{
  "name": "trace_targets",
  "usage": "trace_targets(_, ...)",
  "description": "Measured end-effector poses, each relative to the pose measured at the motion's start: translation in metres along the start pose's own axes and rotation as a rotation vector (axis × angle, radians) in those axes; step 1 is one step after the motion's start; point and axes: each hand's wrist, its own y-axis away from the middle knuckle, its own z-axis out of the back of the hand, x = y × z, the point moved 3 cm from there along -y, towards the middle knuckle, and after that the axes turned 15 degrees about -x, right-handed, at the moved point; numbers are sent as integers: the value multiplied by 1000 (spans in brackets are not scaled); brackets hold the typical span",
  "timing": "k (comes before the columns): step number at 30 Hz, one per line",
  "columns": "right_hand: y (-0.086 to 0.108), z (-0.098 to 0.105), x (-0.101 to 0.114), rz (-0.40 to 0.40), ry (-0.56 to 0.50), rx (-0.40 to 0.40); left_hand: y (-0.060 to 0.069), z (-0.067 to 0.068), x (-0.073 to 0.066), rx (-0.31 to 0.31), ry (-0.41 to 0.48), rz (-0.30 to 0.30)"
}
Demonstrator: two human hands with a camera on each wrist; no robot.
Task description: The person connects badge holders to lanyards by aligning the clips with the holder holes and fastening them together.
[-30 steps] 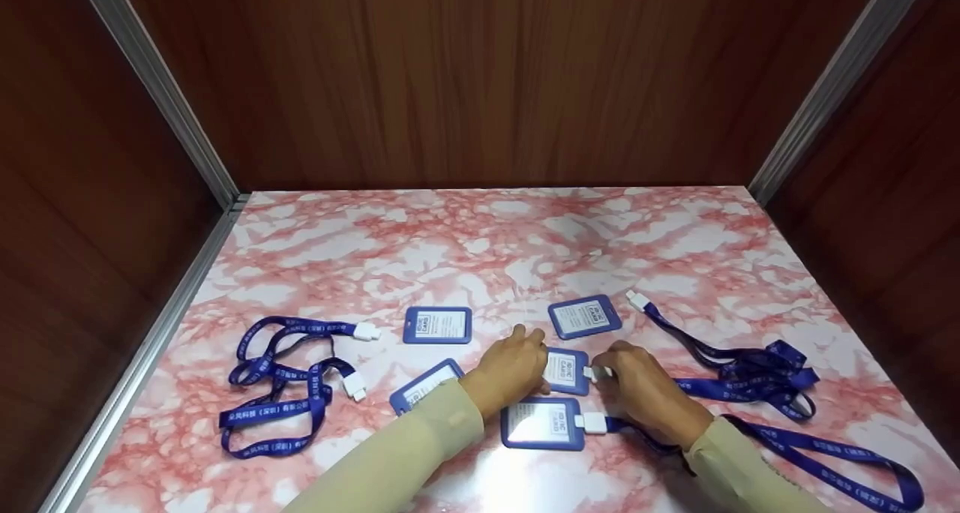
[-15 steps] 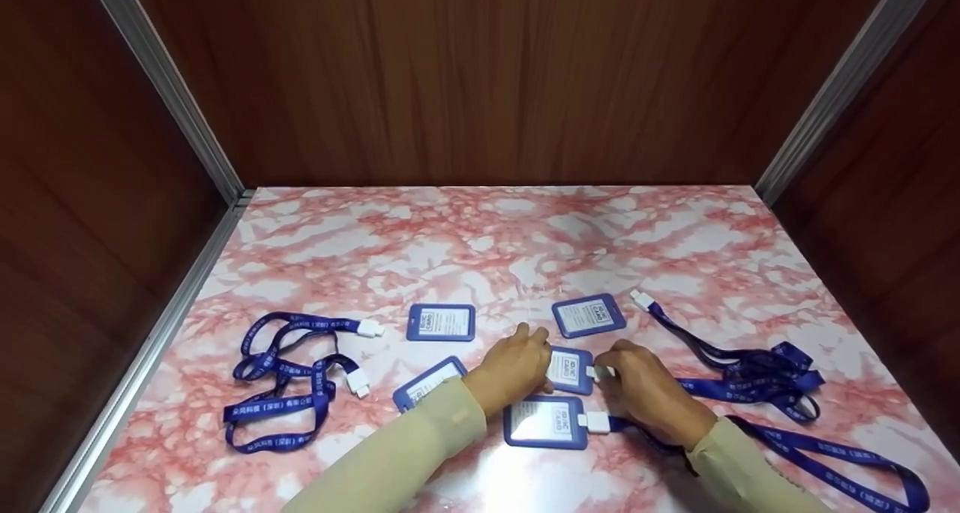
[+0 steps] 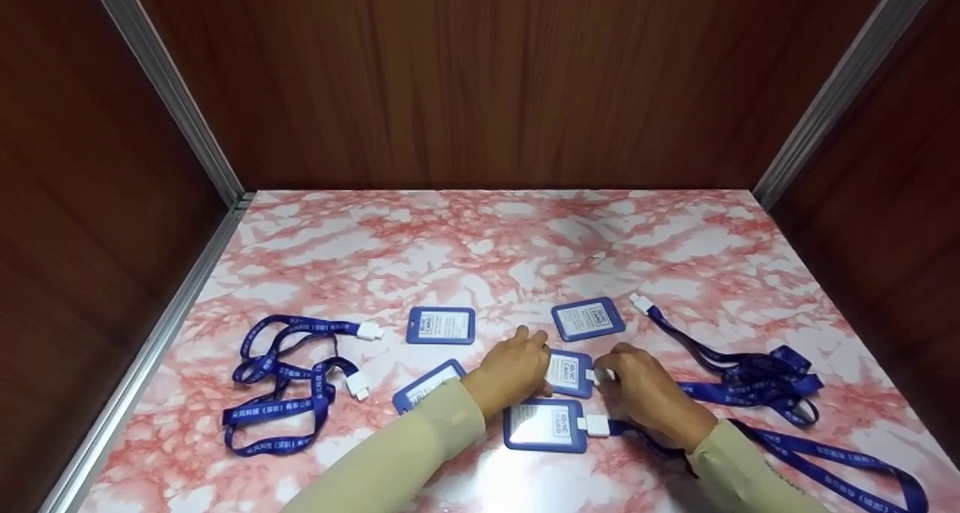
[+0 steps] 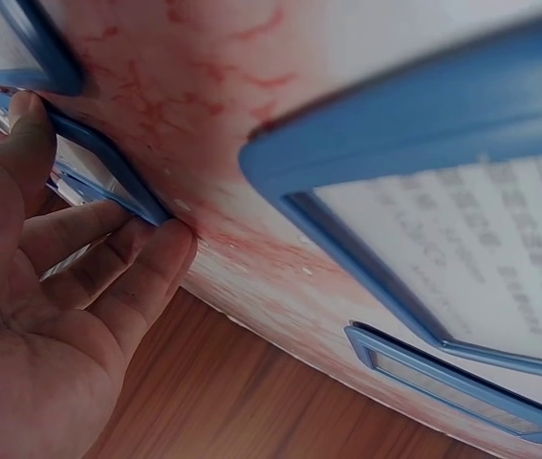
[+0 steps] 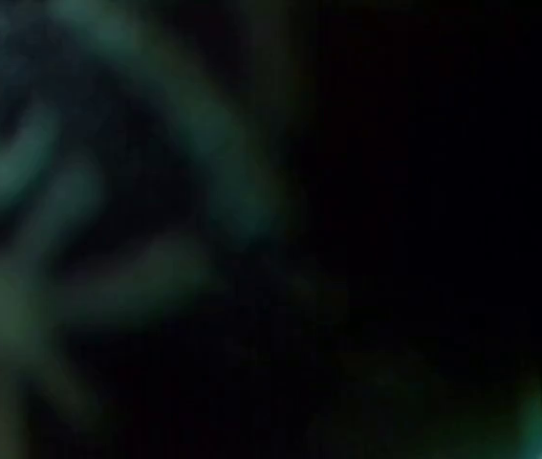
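A blue-framed ID card holder (image 3: 568,372) lies at mid-table between the two hands. My left hand (image 3: 513,369) grips its left end; in the left wrist view the thumb and fingers (image 4: 161,258) of that hand hold its edges. From the right, my right hand (image 3: 646,387) pinches the white clip (image 3: 598,376) of a blue lanyard at the holder's right end. Whether the clip is fastened there is too small to tell. Just below lies another card holder (image 3: 545,426), joined to a lanyard by a white clip (image 3: 597,425). The right wrist view is dark and blurred.
Loose card holders lie at the upper left (image 3: 441,325), upper right (image 3: 589,319) and under the left forearm (image 3: 429,385). Blue lanyards (image 3: 277,408) with white clips are tangled at the left; more lanyards (image 3: 772,378) lie at the right. Wood-look walls (image 3: 480,85) enclose the table.
Both hands stay almost in place around the card holder and clip. The whole scene shifts slightly with the head camera; the other holders and the lanyards keep their places.
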Motion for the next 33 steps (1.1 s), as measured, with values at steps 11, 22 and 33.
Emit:
trace_targets(11, -2, 2, 1, -25, 1, 20, -1, 2, 1, 10, 12, 10)
trace_targets(22, 0, 1, 0, 0, 10, -2, 1, 1, 5, 46, 44, 23)
trace_targets(33, 1, 9, 1, -55, 7, 5, 1, 9, 11, 46, 95, 33)
